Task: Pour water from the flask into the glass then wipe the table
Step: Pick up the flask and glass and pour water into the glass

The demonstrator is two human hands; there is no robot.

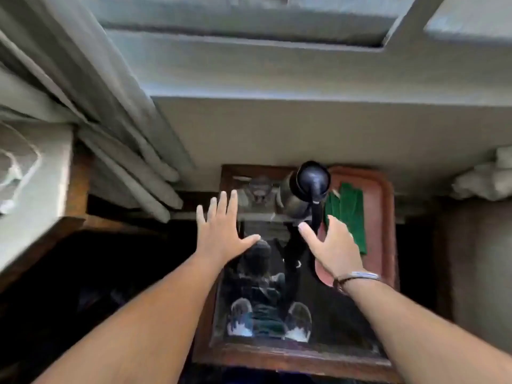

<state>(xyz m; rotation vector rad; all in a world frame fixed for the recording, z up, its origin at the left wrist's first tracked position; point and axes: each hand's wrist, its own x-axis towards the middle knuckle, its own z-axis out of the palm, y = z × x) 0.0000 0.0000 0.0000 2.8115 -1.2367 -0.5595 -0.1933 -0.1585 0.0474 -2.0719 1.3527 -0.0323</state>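
A small wooden table (pixel 291 356) with a reflective glass top stands below me. At its far edge stands a dark flask (pixel 307 187) with a black lid and handle. Left of the flask is a clear glass (pixel 260 189), blurred. A folded green cloth (pixel 347 214) lies on a reddish tray (pixel 383 217) at the table's right side. My left hand (pixel 221 231) hovers open over the table's left part, just in front of the glass. Spread open as well, my right hand (pixel 332 245) is just in front of the flask handle, beside the cloth. Neither hand holds anything.
A pale wall and window ledge (pixel 277 120) rise behind the table. Grey curtains (pixel 116 134) hang at the left, next to a bed or cabinet edge (pixel 41 189). White fabric (pixel 484 181) lies at the far right. The floor around the table is dark.
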